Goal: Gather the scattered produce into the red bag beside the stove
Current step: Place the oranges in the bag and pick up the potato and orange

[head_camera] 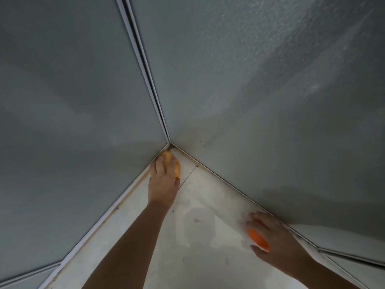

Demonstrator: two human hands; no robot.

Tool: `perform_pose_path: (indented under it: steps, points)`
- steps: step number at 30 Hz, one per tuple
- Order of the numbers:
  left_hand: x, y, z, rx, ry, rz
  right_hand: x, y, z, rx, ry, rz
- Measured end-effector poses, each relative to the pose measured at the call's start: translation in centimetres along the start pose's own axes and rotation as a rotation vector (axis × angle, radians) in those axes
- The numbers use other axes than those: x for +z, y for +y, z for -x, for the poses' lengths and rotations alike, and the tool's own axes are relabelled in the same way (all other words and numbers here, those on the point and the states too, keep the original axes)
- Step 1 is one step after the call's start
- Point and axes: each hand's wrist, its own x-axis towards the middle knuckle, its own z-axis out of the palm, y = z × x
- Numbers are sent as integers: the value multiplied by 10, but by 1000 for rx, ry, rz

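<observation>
The view looks down into a corner where two grey-green walls (260, 90) meet a pale, stained floor (200, 226), the corner sitting just above the centre of the frame. A white trim strip (143, 67) runs up the joint between the walls toward 12 o'clock.

The left hand (163, 184) reaches from 6 o'clock up into the corner. Its fingers (159, 165) are spread over a yellow-orange fruit (173, 164) that lies on the floor tight against the corner, touching the foot of the left wall. The thumb sits on the fruit's right side, so the grip is closed around the fruit, though whether it is lifted off the floor cannot be told.

The right hand (270, 232) is at about 4 o'clock, near the foot of the right wall. Its grip is closed on a bright orange piece of produce (258, 239), with the fingers curled over the top and the thumb under its lower end. The orange piece shows between fingers and thumb; its exact kind is hard to tell.

The two hands are well apart. Dark grime lines the seams where the floor meets both walls.
</observation>
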Motion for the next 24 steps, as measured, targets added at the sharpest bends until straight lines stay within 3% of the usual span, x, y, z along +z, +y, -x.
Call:
perform_pose_path:
  steps: [9, 21, 24]
  points:
    - [6, -2, 1, -15, -28, -56, 0, -8, -3, 101, -76, -111]
    - [15, 15, 40, 1, -37, 50, -4, -17, -12, 195, -177, -212]
    - [11, 19, 51, -63, -65, 98, -7, -23, -17, 199, -188, -255]
